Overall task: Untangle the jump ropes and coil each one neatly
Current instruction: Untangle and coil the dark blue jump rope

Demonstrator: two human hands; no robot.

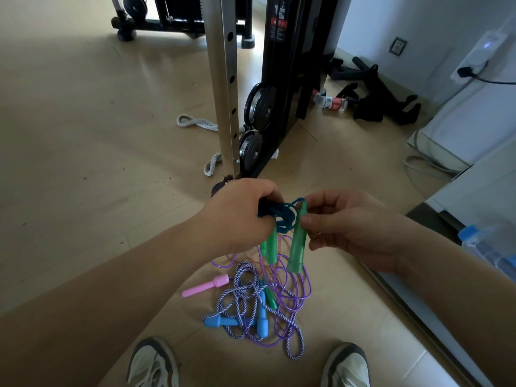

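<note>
My left hand [240, 216] grips a bunched coil of dark blue rope [282, 215] at waist height; one green handle [271, 247] hangs below the fist. My right hand [349, 224] pinches the other green handle [297, 241] near its top, just right of the coil. On the floor below lies a tangle: a blue-and-white braided rope [248, 289] with light blue handles [220, 322], a clear purple rope [296, 289], a pink handle [206, 286] and a small green handle [270, 297].
A steel upright [223, 79] and black weight machine [290, 79] stand ahead. Grey straps [195, 122] lie by its base. Black grips and a bottle [332, 103] lie far right. A white appliance [452, 129] and a water bottle [488, 247] are at right. My shoes [153, 364] frame the pile.
</note>
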